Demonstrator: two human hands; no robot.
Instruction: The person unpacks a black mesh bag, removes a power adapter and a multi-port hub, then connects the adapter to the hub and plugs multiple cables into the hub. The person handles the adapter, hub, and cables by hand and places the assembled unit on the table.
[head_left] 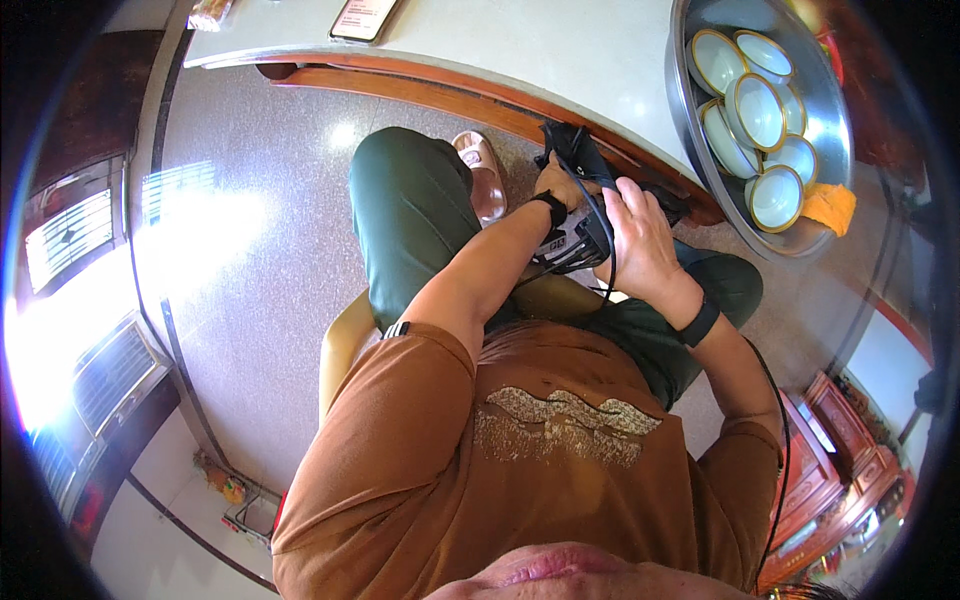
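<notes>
Cable [608, 234] beside R hand [642, 243]; L hand [566, 187] at black cloth item [582, 152], prob. to steady it; both grips unclear.

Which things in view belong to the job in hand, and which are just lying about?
Likely in the job:
- black bundle at the left hand
- black cables between it and the right hand

Lying about, untouched:
- smartphone on the white tabletop
- gold-rimmed bowls in the metal basin
- orange cloth at the basin's rim
</notes>
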